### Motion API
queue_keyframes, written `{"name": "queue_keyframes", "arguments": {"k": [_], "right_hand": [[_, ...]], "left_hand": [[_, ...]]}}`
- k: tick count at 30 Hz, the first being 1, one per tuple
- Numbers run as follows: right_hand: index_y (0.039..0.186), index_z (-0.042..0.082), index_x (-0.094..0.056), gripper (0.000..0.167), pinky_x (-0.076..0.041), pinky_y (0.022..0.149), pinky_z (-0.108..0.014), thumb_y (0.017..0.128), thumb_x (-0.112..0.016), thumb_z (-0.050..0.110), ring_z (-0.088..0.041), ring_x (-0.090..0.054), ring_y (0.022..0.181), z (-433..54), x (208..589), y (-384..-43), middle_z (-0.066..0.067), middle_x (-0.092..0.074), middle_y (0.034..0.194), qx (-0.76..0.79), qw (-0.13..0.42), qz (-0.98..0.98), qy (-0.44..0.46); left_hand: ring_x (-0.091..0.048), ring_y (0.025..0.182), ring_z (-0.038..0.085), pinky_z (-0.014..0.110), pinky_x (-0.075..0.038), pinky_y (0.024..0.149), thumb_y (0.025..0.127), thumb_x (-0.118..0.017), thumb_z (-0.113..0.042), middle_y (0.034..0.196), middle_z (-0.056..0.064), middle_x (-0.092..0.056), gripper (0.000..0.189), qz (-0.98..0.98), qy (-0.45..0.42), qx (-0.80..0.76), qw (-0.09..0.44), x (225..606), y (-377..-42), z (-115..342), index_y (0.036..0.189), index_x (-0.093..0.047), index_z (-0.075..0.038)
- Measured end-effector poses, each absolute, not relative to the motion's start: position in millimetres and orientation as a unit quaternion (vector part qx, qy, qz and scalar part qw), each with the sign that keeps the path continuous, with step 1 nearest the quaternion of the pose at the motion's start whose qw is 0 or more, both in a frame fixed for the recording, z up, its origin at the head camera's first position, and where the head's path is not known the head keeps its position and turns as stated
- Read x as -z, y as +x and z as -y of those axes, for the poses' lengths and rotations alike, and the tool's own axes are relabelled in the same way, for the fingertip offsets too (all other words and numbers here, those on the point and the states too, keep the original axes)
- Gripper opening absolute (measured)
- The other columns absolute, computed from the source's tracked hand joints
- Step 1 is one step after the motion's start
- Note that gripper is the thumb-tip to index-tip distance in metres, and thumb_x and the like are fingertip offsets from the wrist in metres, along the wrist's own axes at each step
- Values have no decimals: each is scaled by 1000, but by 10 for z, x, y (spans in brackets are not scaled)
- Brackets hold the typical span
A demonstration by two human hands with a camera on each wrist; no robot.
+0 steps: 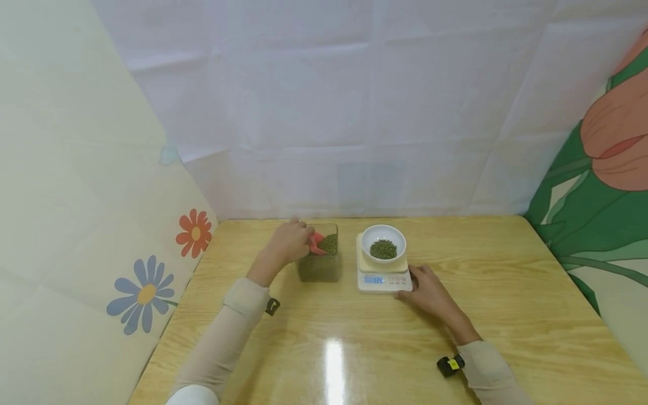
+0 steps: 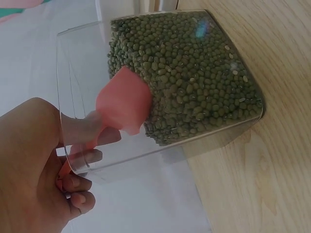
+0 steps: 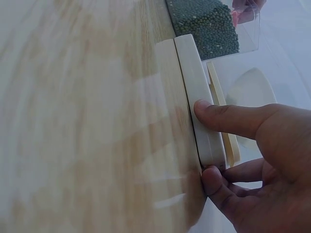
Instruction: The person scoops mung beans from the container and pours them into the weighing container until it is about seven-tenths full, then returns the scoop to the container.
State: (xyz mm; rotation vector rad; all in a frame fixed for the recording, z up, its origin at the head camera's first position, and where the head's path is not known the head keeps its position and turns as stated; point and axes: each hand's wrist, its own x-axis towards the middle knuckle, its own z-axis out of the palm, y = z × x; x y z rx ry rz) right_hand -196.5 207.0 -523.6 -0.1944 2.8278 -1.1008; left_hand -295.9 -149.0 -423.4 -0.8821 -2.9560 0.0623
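Observation:
My left hand (image 1: 291, 242) grips the handle of a pink scoop (image 2: 125, 99) at the rim of a clear square container (image 1: 319, 269). The scoop's bowl is inside, touching the mung beans (image 2: 194, 77) that fill the lower part. To the right stands a white kitchen scale (image 1: 385, 283) with a lit display. On its cream platform sits a white bowl (image 1: 384, 232) with a small heap of mung beans (image 1: 383, 249). My right hand (image 1: 430, 292) holds the scale's front right corner, thumb on the front edge and fingers at the side.
The wooden table (image 1: 324, 320) carries the container and scale side by side near its back edge. Behind them hangs a white cloth (image 1: 304, 112). Flower-patterned sheets flank the table at left and right.

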Motion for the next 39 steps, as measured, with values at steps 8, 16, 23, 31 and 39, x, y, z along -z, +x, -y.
{"name": "queue_keyframes", "arguments": {"k": [8, 16, 23, 31, 39], "right_hand": [[154, -13, -43, 93, -53, 100, -59, 86, -89, 31, -36, -59, 109, -2069, 5237, -1964, -29, -57, 128, 358, 49, -930, -65], [154, -13, -43, 93, -53, 100, -58, 87, -89, 30, -33, -59, 107, -2068, 5226, -1962, -27, -57, 126, 360, 50, -929, -65], [154, -13, -43, 93, -54, 98, -55, 86, -89, 31, -31, -58, 105, -2068, 5231, -1964, -25, -57, 123, 358, 49, -930, -66], [154, -13, -44, 93, -50, 88, -39, 86, -88, 32, -27, -56, 100, -2063, 5226, -1964, -21, -57, 118, 351, 50, -933, -63], [154, -12, -43, 92, -49, 87, -37, 87, -88, 32, -26, -55, 100, -2061, 5225, -1965, -21, -57, 119, 352, 49, -933, -65]], "left_hand": [[-57, 92, 24, 38, -54, 86, 97, -61, -11, 98, 7, -70, 14, 961, -277, -9, 21, 4241, -2947, 1491, 104, -73, -10], [-57, 92, 24, 37, -55, 85, 95, -63, -10, 98, 6, -70, 15, 961, -274, -15, 31, 4257, -2944, 1483, 104, -74, -10], [-59, 92, 25, 39, -54, 89, 97, -60, -10, 97, 7, -72, 17, 960, -276, 8, 38, 4254, -2941, 1496, 104, -76, -8], [-60, 93, 25, 39, -55, 90, 100, -60, -17, 99, 7, -73, 19, 961, -273, 19, 32, 4263, -2956, 1516, 106, -76, -9], [-60, 93, 23, 39, -55, 90, 102, -61, -22, 101, 6, -75, 19, 960, -274, 43, 36, 4285, -2968, 1535, 102, -77, -11]]}}
